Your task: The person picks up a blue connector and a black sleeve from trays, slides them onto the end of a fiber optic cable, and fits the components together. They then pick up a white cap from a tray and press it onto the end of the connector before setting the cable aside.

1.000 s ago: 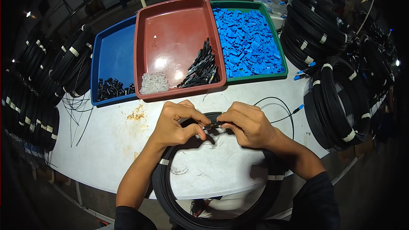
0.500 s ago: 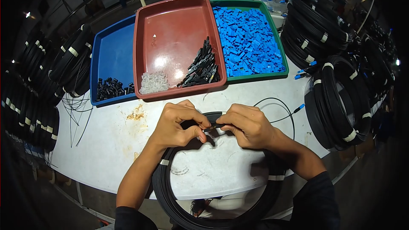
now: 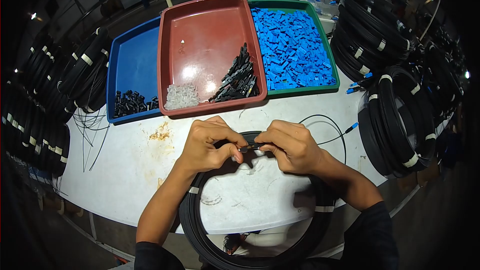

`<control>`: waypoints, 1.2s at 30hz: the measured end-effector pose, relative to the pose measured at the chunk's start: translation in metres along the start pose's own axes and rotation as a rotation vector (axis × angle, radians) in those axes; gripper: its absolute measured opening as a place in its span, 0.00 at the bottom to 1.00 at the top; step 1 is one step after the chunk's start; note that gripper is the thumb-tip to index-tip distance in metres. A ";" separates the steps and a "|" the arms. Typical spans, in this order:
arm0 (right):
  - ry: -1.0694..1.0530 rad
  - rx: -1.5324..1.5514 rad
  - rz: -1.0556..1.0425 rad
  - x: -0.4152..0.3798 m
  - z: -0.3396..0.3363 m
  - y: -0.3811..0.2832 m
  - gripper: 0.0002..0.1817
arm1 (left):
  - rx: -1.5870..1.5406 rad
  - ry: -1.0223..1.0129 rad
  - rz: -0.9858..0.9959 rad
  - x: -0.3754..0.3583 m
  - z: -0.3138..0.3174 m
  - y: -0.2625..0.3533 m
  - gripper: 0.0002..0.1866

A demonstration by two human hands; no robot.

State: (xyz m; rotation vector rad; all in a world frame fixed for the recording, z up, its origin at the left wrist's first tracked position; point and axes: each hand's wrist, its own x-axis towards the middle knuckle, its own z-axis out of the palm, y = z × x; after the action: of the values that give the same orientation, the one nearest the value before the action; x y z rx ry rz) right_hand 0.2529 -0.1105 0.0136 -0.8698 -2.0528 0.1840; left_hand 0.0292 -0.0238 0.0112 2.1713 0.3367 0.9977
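My left hand (image 3: 212, 146) and my right hand (image 3: 290, 147) meet over the far side of a black cable coil (image 3: 192, 212). Between their fingertips is a small black connector piece (image 3: 252, 147), pinched from both sides; its finer parts are too small to tell. White tape bands wrap the coil, which hangs partly over the table's front edge. To the right of my right hand, a thin black cable loops over the table and ends in a blue connector (image 3: 352, 127).
A blue tray (image 3: 132, 52) holds black parts. The red tray (image 3: 210, 30) has clear pieces and black connectors, and the green tray (image 3: 327, 60) has several blue pieces. Cable coils stand left (image 3: 82, 70) and right (image 3: 395, 120) of the white table (image 3: 125, 170).
The fingertips of both hands have shifted slightly around the small black piece, and more of it shows by my left fingertips. The coil has not visibly moved.
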 end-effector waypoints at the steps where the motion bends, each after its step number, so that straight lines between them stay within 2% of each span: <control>1: -0.004 -0.003 0.006 0.000 0.000 0.000 0.13 | 0.033 0.011 0.001 0.000 0.000 0.000 0.08; 11: 0.022 -0.001 0.000 0.000 0.001 0.001 0.13 | 0.033 0.038 -0.004 -0.001 0.001 -0.001 0.07; 19: -0.023 0.045 0.026 -0.003 -0.001 0.005 0.11 | -0.026 -0.001 -0.163 -0.001 0.000 0.004 0.10; 25: -0.059 0.144 0.119 -0.006 -0.002 0.006 0.07 | 0.106 -0.023 -0.003 -0.001 -0.002 0.001 0.19; 27: -0.069 0.139 0.144 -0.005 -0.004 0.005 0.08 | 0.121 -0.003 0.002 0.000 -0.001 0.005 0.22; 31: -0.087 0.161 0.131 -0.009 -0.001 0.008 0.08 | -0.220 0.163 -0.181 -0.009 0.001 -0.001 0.36; 32: -0.118 0.169 0.138 -0.009 -0.001 0.008 0.08 | -0.227 0.173 -0.165 -0.013 -0.002 -0.008 0.38; 36: -0.145 0.160 0.106 -0.009 0.001 0.009 0.07 | -0.278 0.285 -0.188 -0.009 -0.005 -0.013 0.33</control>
State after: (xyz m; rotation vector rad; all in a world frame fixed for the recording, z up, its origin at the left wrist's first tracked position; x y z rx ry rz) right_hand 0.2605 -0.1097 0.0031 -0.8878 -2.0930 0.4752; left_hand 0.0203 -0.0169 -0.0009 1.7180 0.4939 1.1725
